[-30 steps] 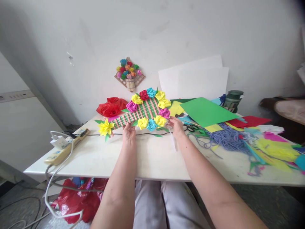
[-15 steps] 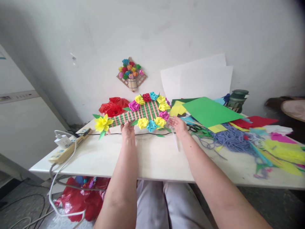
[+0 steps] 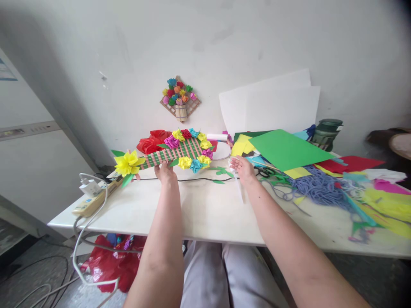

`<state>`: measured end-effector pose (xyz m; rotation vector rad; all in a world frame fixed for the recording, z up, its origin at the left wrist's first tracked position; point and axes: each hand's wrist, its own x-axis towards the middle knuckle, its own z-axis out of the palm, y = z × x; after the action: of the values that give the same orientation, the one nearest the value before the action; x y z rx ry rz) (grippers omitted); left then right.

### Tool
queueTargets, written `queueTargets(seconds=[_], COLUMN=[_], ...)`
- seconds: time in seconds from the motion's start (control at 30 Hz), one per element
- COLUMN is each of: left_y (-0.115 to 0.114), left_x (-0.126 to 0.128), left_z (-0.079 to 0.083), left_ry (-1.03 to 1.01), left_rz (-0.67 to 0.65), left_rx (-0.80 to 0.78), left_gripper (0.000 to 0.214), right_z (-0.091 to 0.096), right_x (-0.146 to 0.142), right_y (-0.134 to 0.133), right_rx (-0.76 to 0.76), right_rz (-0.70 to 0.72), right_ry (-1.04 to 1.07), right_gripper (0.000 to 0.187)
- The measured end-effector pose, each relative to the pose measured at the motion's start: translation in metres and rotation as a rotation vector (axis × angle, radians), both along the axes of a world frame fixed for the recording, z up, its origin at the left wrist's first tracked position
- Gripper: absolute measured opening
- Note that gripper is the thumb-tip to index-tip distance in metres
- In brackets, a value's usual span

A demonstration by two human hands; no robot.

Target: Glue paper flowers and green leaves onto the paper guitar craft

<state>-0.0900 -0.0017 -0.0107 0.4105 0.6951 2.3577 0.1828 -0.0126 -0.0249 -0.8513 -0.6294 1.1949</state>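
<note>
My left hand [image 3: 165, 172] grips the lower edge of a woven paper fan [image 3: 180, 150], striped green and pink. Paper flowers in yellow, pink, blue and red ring the fan, and a big yellow flower [image 3: 127, 163] sits at its handle end on the left. The fan is lifted a little off the white table [image 3: 199, 209]. My right hand [image 3: 242, 167] hovers open to the right of the fan, fingers spread, near loose green paper leaves [image 3: 221, 173]. A white stick [image 3: 239, 188] lies under its wrist.
Green sheet [image 3: 284, 149], yellow, red and blue papers, scissors [image 3: 263, 172] and purple yarn [image 3: 317, 188] cover the table's right. A power strip [image 3: 93, 201] with cables lies at the left edge. A red bag [image 3: 150, 143] and white sheets [image 3: 272, 107] stand against the wall. A small flower craft [image 3: 180, 100] hangs there.
My left hand has carried the fan leftward and slightly away. My right hand has let go of its right edge and now stays open beside it.
</note>
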Motion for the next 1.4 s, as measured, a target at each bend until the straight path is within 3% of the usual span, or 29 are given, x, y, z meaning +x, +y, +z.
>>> queueTargets(seconds=[0.13, 0.43, 0.77, 0.93, 1.4], left_y=[0.006, 0.006, 0.009, 0.006, -0.001], left_x=[-0.012, -0.026, -0.017, -0.011, 0.003], left_z=[0.012, 0.029, 0.03, 0.033, 0.027], left_ry=[0.099, 0.099, 0.05, -0.068, -0.136], left_rz=[0.02, -0.032, -0.217, -0.336, -0.413], left_rx=[0.008, -0.032, -0.08, -0.219, -0.399], left_gripper=[0.033, 0.036, 0.034, 0.022, 0.019], right_z=[-0.001, -0.003, -0.004, 0.0, 0.004], right_x=[0.0, 0.0, -0.006, -0.004, -0.001], right_y=[0.001, 0.001, -0.003, -0.004, -0.008], right_rx=[0.006, 0.007, -0.089, -0.108, -0.067], right_rz=[-0.004, 0.024, 0.102, 0.093, 0.244], right_ry=[-0.026, -0.012, -0.094, -0.199, -0.076], right_gripper=[0.015, 0.01, 0.017, 0.021, 0.011])
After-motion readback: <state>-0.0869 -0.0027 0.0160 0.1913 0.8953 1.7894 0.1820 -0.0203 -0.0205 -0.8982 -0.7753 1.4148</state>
